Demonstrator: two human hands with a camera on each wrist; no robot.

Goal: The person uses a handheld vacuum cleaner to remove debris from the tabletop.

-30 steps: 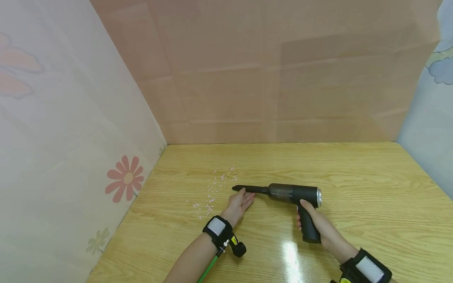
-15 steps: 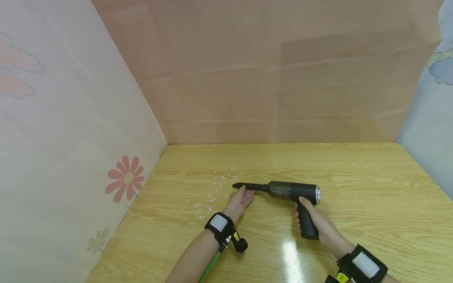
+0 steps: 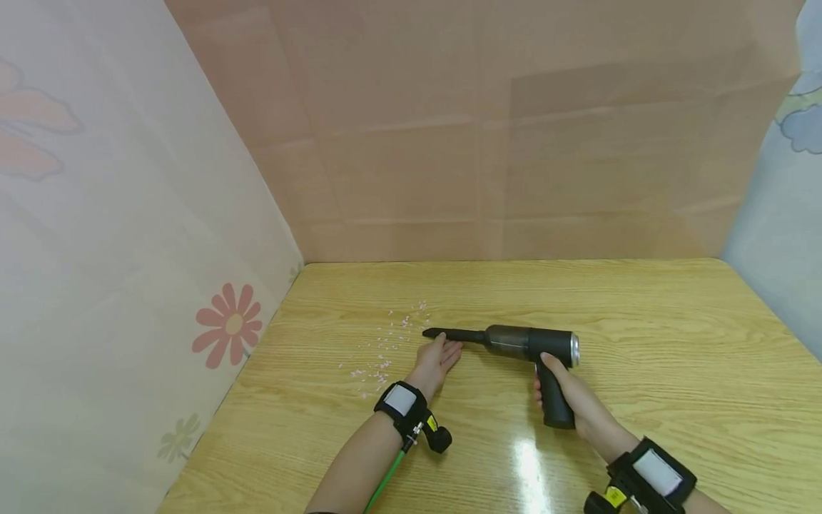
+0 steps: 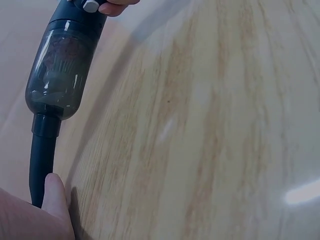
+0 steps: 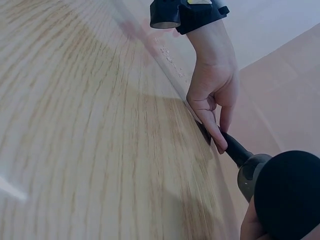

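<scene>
A black cordless handheld vacuum with a clear dust cup and a long narrow nozzle points left over the wooden table. My right hand grips its handle, the thumb lying high on it. At the nozzle is my left hand, palm turned up and fingers straight beneath it. Its thumb lies against the nozzle's side in the left wrist view. Pleated filter material shows inside the dust cup. In the right wrist view, the left fingertips meet the nozzle, while the vacuum's round black end hides part of the right hand.
Small whitish scraps lie scattered on the table, left of the nozzle tip. Brown paper covers the back wall, and a flower-printed sheet stands on the left. A green cable runs from the left wrist strap.
Both hands and the vacuum have shifted slightly upward in the head view, the handle end more than the nozzle tip. The scraps look the same, and both holds are unchanged.
</scene>
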